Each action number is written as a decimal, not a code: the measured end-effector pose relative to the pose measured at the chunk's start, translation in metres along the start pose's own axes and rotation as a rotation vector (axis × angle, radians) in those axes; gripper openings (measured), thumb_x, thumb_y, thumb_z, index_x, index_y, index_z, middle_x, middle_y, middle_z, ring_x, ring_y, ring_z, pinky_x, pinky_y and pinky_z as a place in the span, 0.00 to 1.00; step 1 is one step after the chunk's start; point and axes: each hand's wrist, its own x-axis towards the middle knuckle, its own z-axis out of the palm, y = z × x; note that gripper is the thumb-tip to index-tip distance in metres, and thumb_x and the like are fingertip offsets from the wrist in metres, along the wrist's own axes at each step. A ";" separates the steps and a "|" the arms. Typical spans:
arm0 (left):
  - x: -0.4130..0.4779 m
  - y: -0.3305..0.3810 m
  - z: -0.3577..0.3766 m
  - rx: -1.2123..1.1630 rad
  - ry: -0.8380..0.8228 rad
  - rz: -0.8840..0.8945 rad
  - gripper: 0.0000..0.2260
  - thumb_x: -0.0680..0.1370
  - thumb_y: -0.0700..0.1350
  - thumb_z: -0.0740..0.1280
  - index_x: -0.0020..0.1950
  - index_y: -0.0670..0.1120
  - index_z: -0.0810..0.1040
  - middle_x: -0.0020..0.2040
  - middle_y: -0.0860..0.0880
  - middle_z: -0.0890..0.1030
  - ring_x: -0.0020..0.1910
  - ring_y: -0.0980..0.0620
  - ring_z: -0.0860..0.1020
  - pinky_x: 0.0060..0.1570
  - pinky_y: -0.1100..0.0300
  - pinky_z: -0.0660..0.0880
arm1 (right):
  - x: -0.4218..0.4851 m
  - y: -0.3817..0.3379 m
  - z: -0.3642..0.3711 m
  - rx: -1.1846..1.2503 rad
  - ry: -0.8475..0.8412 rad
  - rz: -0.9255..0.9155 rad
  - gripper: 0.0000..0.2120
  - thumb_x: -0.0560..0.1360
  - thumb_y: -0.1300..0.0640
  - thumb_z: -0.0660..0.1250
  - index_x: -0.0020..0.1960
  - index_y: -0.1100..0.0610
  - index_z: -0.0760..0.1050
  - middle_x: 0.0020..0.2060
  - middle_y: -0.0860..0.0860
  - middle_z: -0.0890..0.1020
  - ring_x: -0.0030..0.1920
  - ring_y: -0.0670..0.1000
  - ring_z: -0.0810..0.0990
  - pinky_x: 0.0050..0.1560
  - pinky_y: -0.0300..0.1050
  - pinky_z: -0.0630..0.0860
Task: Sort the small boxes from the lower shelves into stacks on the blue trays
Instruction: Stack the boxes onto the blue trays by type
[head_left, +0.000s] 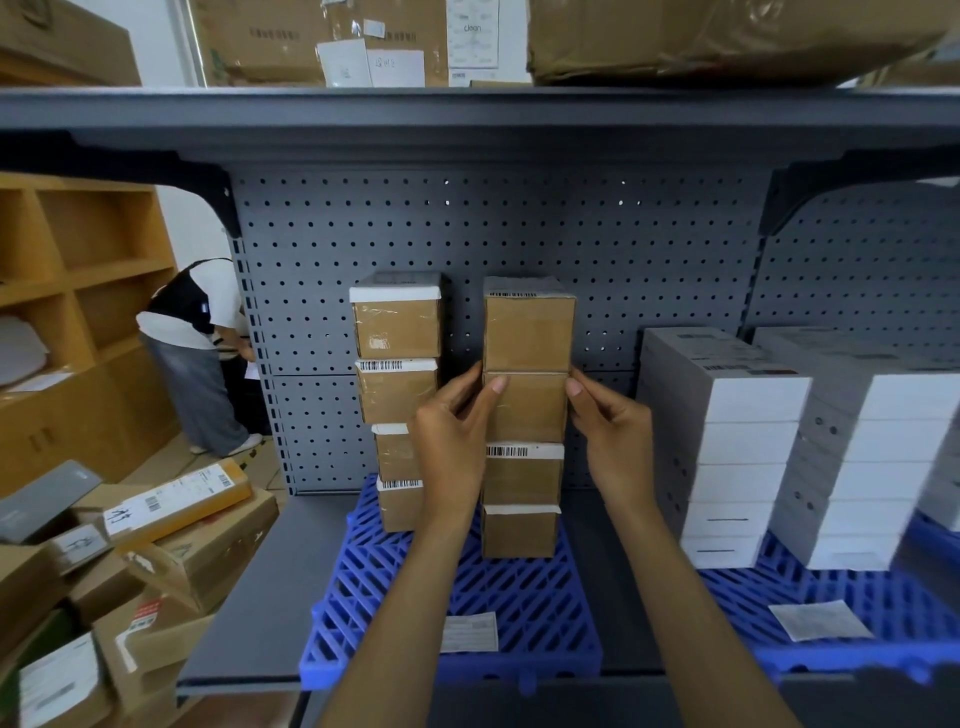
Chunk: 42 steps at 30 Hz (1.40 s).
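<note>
Blue slatted plastic fills the foreground: a blue tray (467, 597) lies on the grey shelf (249, 597) in front of us, with a printed paper slip (470, 631) near its front edge. Our forearms reach across it. Our left hand (457, 415) and right hand (613, 431) clasp one small brown box (524, 408) from either side, thumbs on its front face, fingers curled round its flanks. That box sits second from the top in the right-hand stack (522, 473) of four, which stands toward the rear of the tray. Just beside it on the same tray rises the left-hand stack (397, 364), four taped brown boxes with barcode labels, its lower part hidden behind our left hand.

To the right, a second blue tray (831, 597) carries two tall stacks of white boxes (727, 441) and another slip (818, 618). On the floor at left, cardboard cartons (171, 545) lie heaped. A grey pegboard panel (519, 234) backs the shelf. Beyond it at left, a person (192, 353) bends beside wooden cubbyholes (88, 249). Large cartons (701, 36) sit on the shelf overhead.
</note>
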 end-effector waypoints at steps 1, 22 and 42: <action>-0.003 -0.002 -0.003 0.002 -0.020 -0.019 0.18 0.78 0.48 0.74 0.67 0.45 0.81 0.57 0.55 0.85 0.58 0.61 0.82 0.59 0.59 0.80 | -0.003 0.002 -0.002 -0.027 -0.014 0.001 0.16 0.81 0.52 0.69 0.67 0.55 0.79 0.61 0.49 0.84 0.63 0.48 0.82 0.66 0.58 0.77; -0.079 -0.061 -0.032 0.226 -0.212 -0.114 0.20 0.76 0.40 0.76 0.68 0.47 0.81 0.58 0.57 0.85 0.57 0.66 0.81 0.60 0.67 0.77 | -0.084 0.068 -0.029 -0.218 -0.098 0.151 0.18 0.76 0.61 0.74 0.65 0.56 0.81 0.56 0.43 0.86 0.58 0.44 0.84 0.61 0.42 0.80; -0.063 -0.087 -0.130 0.468 0.013 -0.148 0.11 0.78 0.48 0.74 0.60 0.50 0.80 0.53 0.57 0.84 0.51 0.62 0.81 0.51 0.64 0.78 | -0.141 0.016 0.043 -0.229 -0.435 0.308 0.20 0.80 0.50 0.68 0.71 0.43 0.73 0.63 0.34 0.79 0.63 0.32 0.76 0.58 0.24 0.71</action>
